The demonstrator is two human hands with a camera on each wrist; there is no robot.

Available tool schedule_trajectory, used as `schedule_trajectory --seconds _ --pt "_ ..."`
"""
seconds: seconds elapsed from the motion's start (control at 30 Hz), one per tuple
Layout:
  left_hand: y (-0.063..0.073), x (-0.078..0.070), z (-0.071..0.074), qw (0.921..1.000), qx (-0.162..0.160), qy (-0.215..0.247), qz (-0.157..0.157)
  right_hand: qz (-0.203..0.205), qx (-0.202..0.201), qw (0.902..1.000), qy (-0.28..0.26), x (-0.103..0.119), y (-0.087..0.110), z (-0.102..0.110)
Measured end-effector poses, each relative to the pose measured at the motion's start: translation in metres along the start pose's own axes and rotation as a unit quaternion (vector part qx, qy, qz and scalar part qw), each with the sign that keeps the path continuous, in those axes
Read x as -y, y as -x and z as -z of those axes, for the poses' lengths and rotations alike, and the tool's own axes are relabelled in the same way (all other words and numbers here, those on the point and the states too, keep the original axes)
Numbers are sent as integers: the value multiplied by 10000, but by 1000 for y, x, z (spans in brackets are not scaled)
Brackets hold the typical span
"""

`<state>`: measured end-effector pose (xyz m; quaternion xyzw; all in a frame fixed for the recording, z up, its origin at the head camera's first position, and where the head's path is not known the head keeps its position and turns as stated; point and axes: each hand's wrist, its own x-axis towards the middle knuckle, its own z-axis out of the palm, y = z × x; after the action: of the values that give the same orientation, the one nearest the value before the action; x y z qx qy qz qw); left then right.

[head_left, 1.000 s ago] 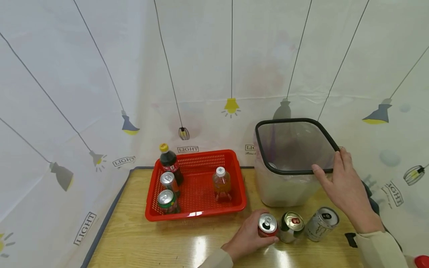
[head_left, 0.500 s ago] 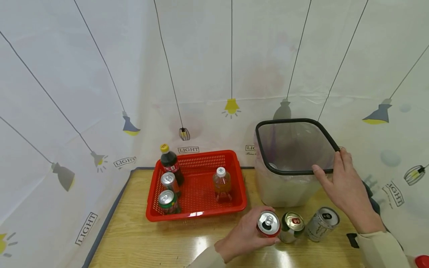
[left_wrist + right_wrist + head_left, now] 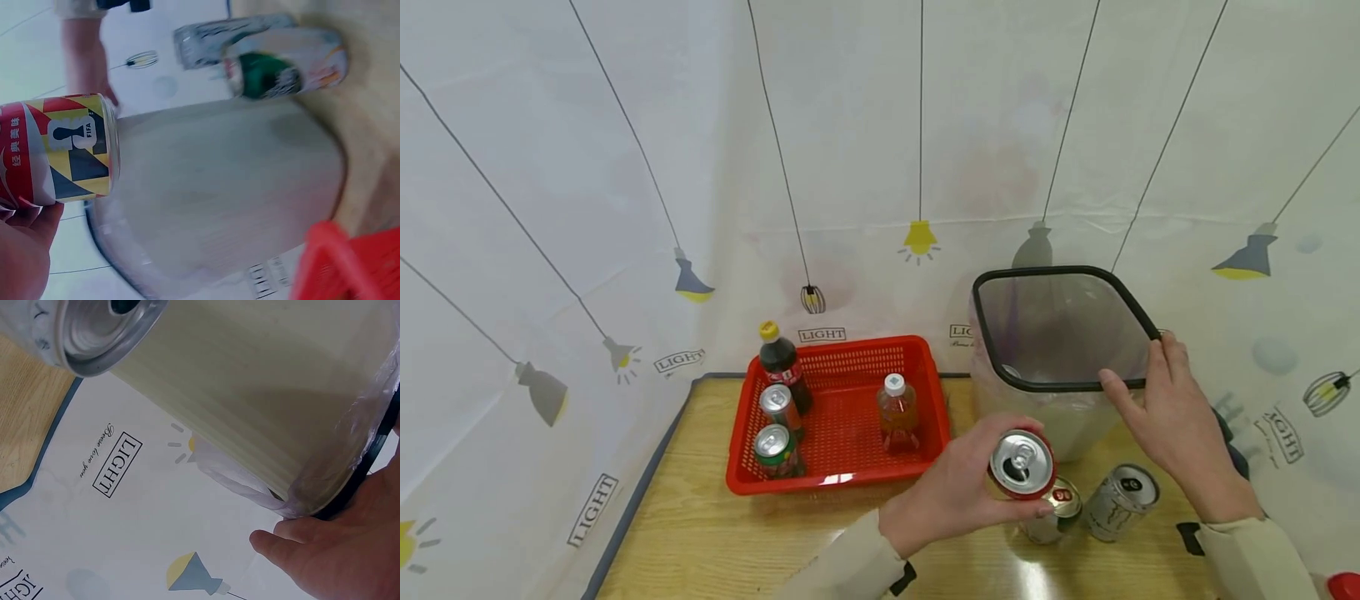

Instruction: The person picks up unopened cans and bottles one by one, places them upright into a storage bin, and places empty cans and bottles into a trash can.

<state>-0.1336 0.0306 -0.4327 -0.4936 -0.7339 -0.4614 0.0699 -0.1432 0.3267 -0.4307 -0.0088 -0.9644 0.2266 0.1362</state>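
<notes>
In the head view, my left hand holds a red drink can upright, fingers and thumb wrapped round its sides. Its top tab is open; the left wrist view shows its printed red and yellow side. My right hand grips the near right corner of a trash can, thumb at the front rim and fingers along the right side. A clear bag lines it under a black rim. Behind the red can stands a partly hidden can with a gold top. A silver-white can is beside it.
A red plastic basket stands to the left. In it are a cola bottle, a white-capped bottle, a silver-topped can and a green-rimmed can. A printed cloth wall rises behind the table.
My left hand has lifted the red can off the table and moved it up and to the right, so it now partly covers the gold-topped can. My right hand has stayed at the rim.
</notes>
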Motion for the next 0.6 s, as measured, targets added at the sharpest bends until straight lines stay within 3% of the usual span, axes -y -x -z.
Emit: schedule_trajectory --seconds 0.23,0.37,0.6 --pt "-42 -11 22 9985 -133 -187 -497 -67 13 10000 53 1 -1 0" --pt "-65 -8 29 9968 -376 -310 -639 -62 -3 10000 74 1 -2 -1" --pt "-96 8 29 9955 -572 -718 -219 -34 -51 9999 148 1 -2 -3"
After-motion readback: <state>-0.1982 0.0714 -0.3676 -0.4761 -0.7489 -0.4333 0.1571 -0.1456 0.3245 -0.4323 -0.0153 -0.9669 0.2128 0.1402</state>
